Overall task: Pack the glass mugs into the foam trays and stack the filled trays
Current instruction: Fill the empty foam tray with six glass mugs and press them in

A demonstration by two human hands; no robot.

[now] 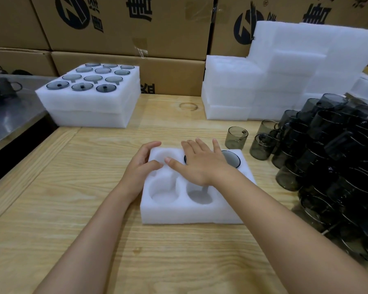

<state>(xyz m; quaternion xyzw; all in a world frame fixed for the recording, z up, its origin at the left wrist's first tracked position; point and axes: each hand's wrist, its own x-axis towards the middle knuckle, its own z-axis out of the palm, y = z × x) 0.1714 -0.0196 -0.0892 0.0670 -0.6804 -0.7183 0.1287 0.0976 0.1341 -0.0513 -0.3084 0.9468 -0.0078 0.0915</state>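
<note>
A white foam tray with round pockets lies on the wooden table in front of me. My right hand lies flat, fingers spread, over a dark glass mug sunk in a far pocket; a second mug sits in the far right pocket. My left hand grips the tray's far left corner, fingers curled over its edge. The two near pockets I can see hold nothing. A stack of filled foam trays with several mugs stands at the back left.
A big pile of dark glass mugs fills the right side, with a loose mug near the tray. Stacks of unfilled foam trays stand at the back right. Cardboard boxes wall off the rear. A metal surface lies left.
</note>
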